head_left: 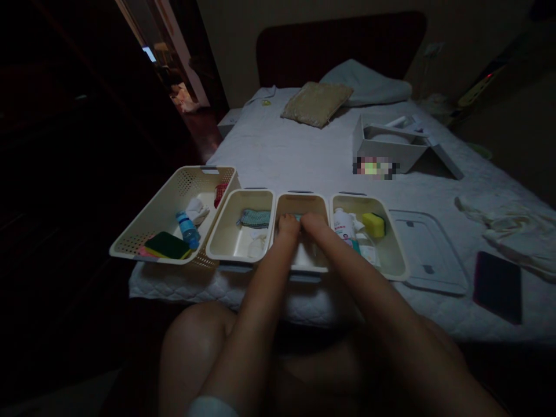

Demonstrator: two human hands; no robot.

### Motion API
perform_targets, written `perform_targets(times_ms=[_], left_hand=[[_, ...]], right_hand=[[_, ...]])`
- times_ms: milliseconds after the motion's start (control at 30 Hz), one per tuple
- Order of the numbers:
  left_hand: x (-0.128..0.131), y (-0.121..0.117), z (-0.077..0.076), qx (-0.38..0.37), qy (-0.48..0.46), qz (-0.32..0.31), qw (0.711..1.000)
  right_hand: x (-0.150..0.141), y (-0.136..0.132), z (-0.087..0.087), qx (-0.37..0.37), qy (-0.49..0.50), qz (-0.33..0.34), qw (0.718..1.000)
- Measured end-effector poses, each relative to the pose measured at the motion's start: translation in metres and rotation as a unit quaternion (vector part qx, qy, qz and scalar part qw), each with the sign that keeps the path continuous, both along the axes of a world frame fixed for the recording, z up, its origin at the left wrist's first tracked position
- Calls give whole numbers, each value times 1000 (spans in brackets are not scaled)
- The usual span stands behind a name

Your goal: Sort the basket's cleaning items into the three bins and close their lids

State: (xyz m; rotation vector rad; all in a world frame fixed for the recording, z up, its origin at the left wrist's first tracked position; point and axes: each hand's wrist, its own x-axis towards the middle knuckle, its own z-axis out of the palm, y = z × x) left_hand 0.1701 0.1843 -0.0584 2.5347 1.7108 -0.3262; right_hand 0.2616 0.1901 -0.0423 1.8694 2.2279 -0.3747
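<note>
Both of my hands reach down into a narrow cream bin (321, 204), third from the left in a row on the bed. My left hand (288, 224) has its fingers curled at the far part of the bin. Beside it, my right hand (313, 222) bends down at the wrist, its fingers hidden. Something pale bluish shows between the hands, too dim to name. To the left, another bin (221, 231) holds a folded blue-green knitted cloth (255, 219). In the right bin (395, 255) are a white bottle (343, 223), a yellow sponge (373, 225) and white packets.
A perforated basket (147, 229) at far left holds a blue-labelled bottle (186, 227), a green scouring sponge (167, 245) and a red item. Right of the bins lie a clear lid (428, 249) and a dark tablet-like slab (497, 286). Behind stand an open white box (391, 152) and a cushion (317, 103).
</note>
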Motion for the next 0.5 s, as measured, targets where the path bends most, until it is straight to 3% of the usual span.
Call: perform_targets(times_ms=[300,500], left_hand=[[-32,-24,66,70,-43,-104,991],[-92,-48,91,137,-18,-85,987]], right_hand=[[2,-32,34,118,-24,-2,993],[-43,-49,57,198,3,25,980]])
